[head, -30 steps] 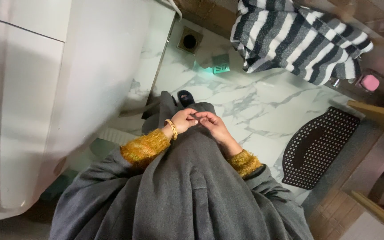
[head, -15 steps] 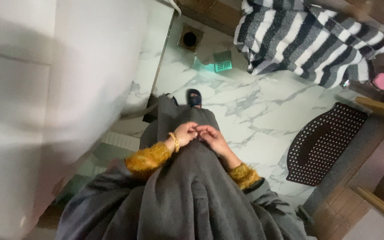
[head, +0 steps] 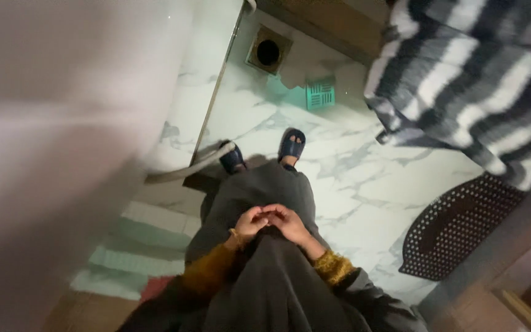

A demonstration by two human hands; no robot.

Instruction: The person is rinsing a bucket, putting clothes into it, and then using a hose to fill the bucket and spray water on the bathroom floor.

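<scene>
A white marble-patterned floor [head: 364,178] with grey veins fills the middle of the view, seen from straight above. Nearest the camera hangs a dark grey coat [head: 271,289], with mustard knitted cuffs [head: 333,267] showing at both wrists. At about 8 o'clock lies a pale striped mat [head: 136,246] of green and white bands, and at 4 o'clock a black perforated rubber mat [head: 456,227] rests on the marble. A large white appliance [head: 62,123], blurred, takes up the whole 9 o'clock side; a grey hose [head: 185,172] curves out from its foot.

The left hand [head: 250,222] and the right hand [head: 290,222] meet in front of the coat, just below the centre. Their fingertips touch one another, the fingers curled inward and pressed close together; whether anything small is pinched between them cannot be told, as the spot is dim and soft. A gold bangle [head: 236,237] sits on the left wrist. Both forearms come in from 6 o'clock and angle toward each other.

Beyond the hands, two dark blue slippers [head: 291,146] stand on the marble at 12 o'clock, one partly beside the hose. Farther off are a teal drain cover [head: 321,94] and a square floor drain [head: 268,51] with a round hole. At 2 o'clock a grey-and-white striped towel [head: 480,86] hangs, blurred.
</scene>
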